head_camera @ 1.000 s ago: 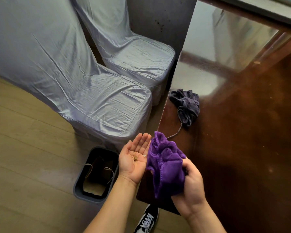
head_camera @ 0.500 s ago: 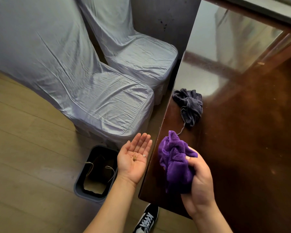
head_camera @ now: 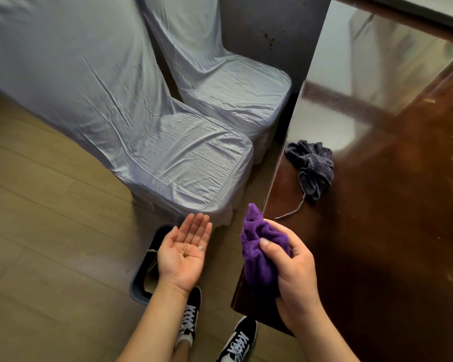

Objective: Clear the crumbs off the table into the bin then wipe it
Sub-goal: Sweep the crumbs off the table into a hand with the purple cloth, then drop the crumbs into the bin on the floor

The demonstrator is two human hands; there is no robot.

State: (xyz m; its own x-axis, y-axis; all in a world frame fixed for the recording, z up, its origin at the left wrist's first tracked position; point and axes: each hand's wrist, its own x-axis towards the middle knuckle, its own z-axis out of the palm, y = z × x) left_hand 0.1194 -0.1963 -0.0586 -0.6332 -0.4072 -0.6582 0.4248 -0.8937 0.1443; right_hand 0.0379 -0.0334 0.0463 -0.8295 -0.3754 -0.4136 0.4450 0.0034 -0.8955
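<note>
Furthest left, two chairs under pale grey covers (head_camera: 183, 163) stood on the wood floor. Below them the dark bin (head_camera: 141, 286) sat on the floor, partly hidden under my left hand (head_camera: 182, 253), which I held flat and open, palm up, above it. A few crumbs (head_camera: 187, 252) lay in that palm. Beside it, apart, my right hand (head_camera: 292, 267) was closed around the bunched purple cloth (head_camera: 259, 254), at the near corner of the glossy brown table (head_camera: 392, 205). Further along the table's edge lay a crumpled dark grey cloth (head_camera: 311, 168), untouched.
</note>
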